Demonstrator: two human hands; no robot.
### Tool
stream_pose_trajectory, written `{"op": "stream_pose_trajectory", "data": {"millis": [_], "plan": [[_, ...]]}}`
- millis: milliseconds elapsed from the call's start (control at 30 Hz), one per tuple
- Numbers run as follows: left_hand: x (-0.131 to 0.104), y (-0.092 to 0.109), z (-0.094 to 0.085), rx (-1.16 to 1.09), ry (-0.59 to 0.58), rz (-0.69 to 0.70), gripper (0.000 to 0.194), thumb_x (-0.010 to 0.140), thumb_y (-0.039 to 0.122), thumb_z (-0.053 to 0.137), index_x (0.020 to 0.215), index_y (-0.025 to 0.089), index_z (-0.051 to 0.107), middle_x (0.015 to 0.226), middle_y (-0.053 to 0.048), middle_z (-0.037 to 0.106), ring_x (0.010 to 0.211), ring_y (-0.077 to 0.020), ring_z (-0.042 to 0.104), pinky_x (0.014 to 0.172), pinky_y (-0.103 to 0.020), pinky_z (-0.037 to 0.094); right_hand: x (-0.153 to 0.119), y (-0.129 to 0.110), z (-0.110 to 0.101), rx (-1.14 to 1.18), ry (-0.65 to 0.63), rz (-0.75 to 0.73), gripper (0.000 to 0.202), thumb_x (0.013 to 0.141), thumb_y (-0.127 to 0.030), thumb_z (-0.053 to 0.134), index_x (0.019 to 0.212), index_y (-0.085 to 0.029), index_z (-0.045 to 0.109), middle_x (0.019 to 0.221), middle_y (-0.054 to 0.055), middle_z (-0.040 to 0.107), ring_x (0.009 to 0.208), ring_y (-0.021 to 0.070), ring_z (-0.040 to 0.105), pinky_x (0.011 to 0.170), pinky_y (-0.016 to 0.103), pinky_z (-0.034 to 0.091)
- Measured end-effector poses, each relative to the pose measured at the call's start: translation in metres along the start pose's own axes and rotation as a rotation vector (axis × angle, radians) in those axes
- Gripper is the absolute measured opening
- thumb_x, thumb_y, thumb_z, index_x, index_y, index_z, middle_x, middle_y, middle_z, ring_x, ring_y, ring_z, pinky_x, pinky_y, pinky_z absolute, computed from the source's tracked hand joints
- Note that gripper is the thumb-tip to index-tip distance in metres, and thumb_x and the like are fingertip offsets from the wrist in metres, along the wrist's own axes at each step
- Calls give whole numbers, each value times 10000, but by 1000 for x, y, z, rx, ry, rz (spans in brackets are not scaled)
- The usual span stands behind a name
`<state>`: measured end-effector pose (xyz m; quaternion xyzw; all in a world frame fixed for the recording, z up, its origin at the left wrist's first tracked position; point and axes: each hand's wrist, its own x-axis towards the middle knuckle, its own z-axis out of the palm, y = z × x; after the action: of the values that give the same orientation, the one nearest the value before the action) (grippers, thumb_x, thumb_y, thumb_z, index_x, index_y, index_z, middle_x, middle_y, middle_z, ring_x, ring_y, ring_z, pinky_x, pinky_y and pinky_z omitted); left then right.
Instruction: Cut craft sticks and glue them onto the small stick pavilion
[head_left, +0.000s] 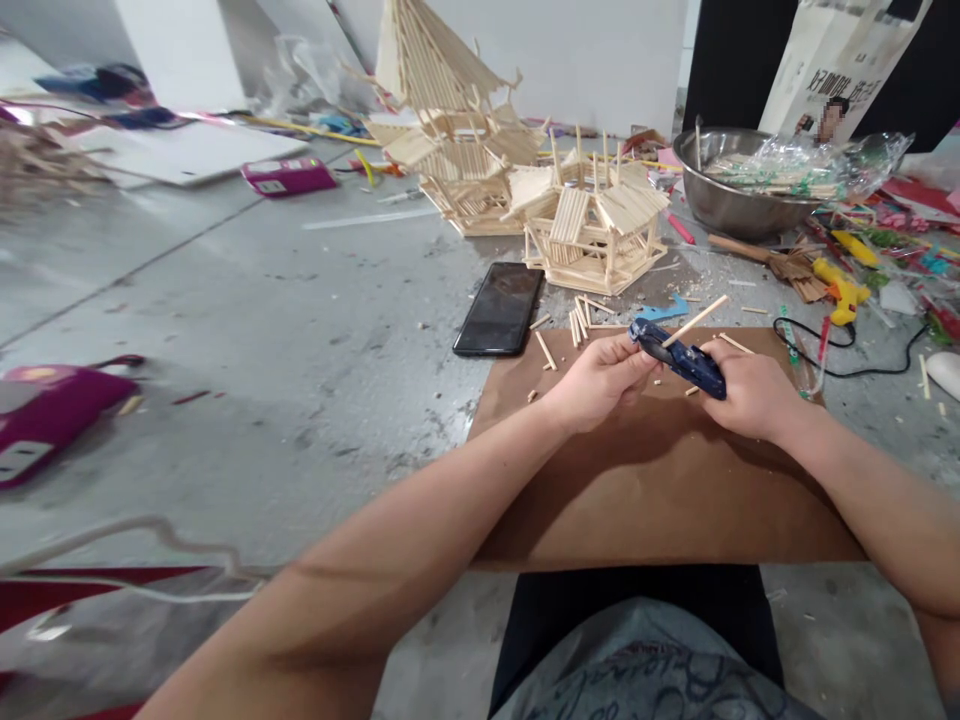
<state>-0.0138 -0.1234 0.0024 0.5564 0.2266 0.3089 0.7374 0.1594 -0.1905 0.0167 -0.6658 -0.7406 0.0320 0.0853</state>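
My right hand [750, 390] is wrapped around the handle of a dark blue hand cutter [694, 368], held over the brown board. A thin wooden stick [697, 320] lies across the cutter's head and slants up to the right. At the cutter's left end, the fingers of my left hand [607, 380] are pinched together at the stick's lower end, which they mostly hide. Short cut stick pieces [577, 322] are scattered just beyond my left hand. Behind them stands a small hexagonal pavilion model [592, 225] made of sticks, next to a taller stick tower [457, 130].
A black phone [499, 310] lies left of the brown board [645, 500]. Right of the models are a metal bowl [727, 190] with sticks and plastic wrap, a yellow glue gun [841, 292] and its black cord. Purple power strips [64, 410] lie at left.
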Motion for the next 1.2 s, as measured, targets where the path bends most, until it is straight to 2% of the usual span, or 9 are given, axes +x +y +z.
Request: {"op": "stream_pose_trajectory", "data": {"millis": [200, 433, 533, 667, 767, 867, 1033, 1133, 1200], "plan": [[1, -2, 3, 52, 51, 45, 302, 632, 388, 666, 645, 141, 493, 429, 85, 337, 370, -16, 269, 375, -175, 195, 3, 10, 2, 113, 76, -127, 531, 675, -235, 500, 1190, -182, 383, 1105, 102, 560, 956, 245, 545, 779, 355, 428], [-8, 3, 8, -244, -109, -192, 348, 637, 391, 663, 581, 154, 413, 405, 104, 218, 342, -6, 157, 351, -151, 130, 9, 25, 8, 51, 193, -367, 615, 664, -223, 521, 1240, -140, 325, 1166, 150, 509, 1065, 275, 479, 873, 416, 391], [-5, 3, 5, -227, -95, -197, 296, 692, 381, 616, 619, 149, 447, 424, 100, 217, 347, -8, 144, 350, -144, 117, 13, 35, 11, -68, 237, -272, 633, 685, -256, 521, 1261, -87, 320, 1179, 185, 497, 1088, 297, 460, 899, 434, 365], [0, 1, 0, -74, 35, -99, 226, 764, 361, 539, 702, 152, 480, 455, 94, 236, 367, -16, 165, 365, -148, 126, 20, 55, 21, -187, 234, -11, 657, 736, -444, 495, 1251, -59, 362, 1124, 224, 520, 1035, 329, 490, 849, 468, 373], [2, -3, -1, 157, 112, -58, 203, 792, 349, 492, 748, 151, 498, 468, 87, 266, 391, -31, 216, 390, -165, 171, 24, 66, 28, -241, 192, 112, 756, 720, -581, 460, 1261, -62, 362, 1164, 250, 495, 1077, 362, 456, 860, 536, 327], [2, -5, -1, 478, 156, -1, 204, 811, 314, 442, 738, 142, 522, 506, 62, 358, 446, -49, 300, 443, -182, 242, 23, 65, 25, -266, 230, 141, 740, 749, -595, 410, 1273, -76, 356, 1266, 246, 422, 1168, 374, 377, 915, 606, 214], [2, -6, 1, 817, 172, 98, 223, 822, 273, 398, 677, 142, 506, 599, 25, 469, 574, -85, 411, 570, -211, 322, 11, 32, 7, -261, 421, -143, 464, 858, -383, 348, 1246, -140, 421, 1322, 148, 407, 1255, 275, 297, 1006, 521, 137], [2, -8, 4, 853, 132, 108, 238, 828, 277, 383, 668, 143, 496, 595, 21, 467, 582, -94, 416, 585, -222, 325, 7, 11, 6, -259, 373, -349, 346, 872, -296, 346, 1161, -202, 510, 1194, 75, 544, 1174, 236, 391, 1011, 493, 138], [2, -9, 6, 859, 99, 106, 236, 823, 285, 392, 665, 144, 496, 600, 17, 473, 583, -96, 417, 582, -223, 323, 7, 5, 9, -229, 312, -397, 323, 878, -257, 330, 1104, -193, 552, 1043, 70, 615, 1026, 212, 478, 956, 432, 244]]}}
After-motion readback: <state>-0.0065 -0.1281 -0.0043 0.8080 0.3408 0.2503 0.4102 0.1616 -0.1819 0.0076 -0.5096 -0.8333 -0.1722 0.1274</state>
